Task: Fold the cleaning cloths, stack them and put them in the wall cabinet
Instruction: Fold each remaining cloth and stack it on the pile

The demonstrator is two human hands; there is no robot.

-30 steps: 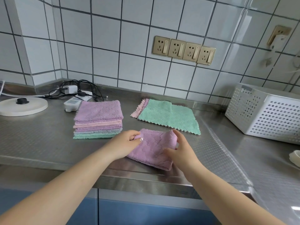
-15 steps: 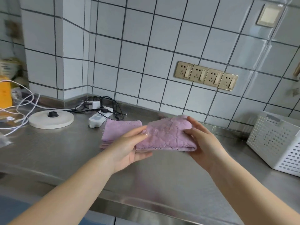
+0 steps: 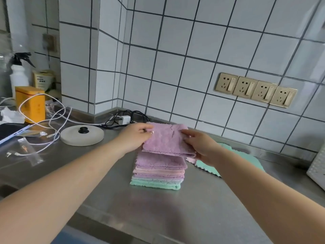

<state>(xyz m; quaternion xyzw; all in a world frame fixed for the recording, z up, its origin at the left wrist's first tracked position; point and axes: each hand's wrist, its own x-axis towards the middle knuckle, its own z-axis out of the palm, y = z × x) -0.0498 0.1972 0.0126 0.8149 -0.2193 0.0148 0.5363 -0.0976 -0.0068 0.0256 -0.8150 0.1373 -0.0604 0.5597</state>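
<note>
A folded purple cloth (image 3: 167, 140) hangs just above the stack of folded cloths (image 3: 158, 171), which lies on the steel counter (image 3: 158, 208) with purple, pink and green layers. My left hand (image 3: 135, 136) grips the cloth's left edge, thumb on top. My right hand (image 3: 200, 145) pinches its right edge. Right of the stack, an unfolded green cloth (image 3: 246, 159) lies flat, partly hidden by my right arm, with a pink cloth edge (image 3: 190, 160) peeking from under it.
A round white kettle base (image 3: 81, 135) sits left of the stack. Black cables and a white charger (image 3: 123, 119) lie behind it. White cables, an orange box (image 3: 30, 104) and a spray bottle (image 3: 18, 74) crowd the far left. A white perforated basket (image 3: 316, 168) stands at the right edge.
Both hands lifted the folded purple cloth off the counter and carried it left, over the stack. The view swung left and up.
</note>
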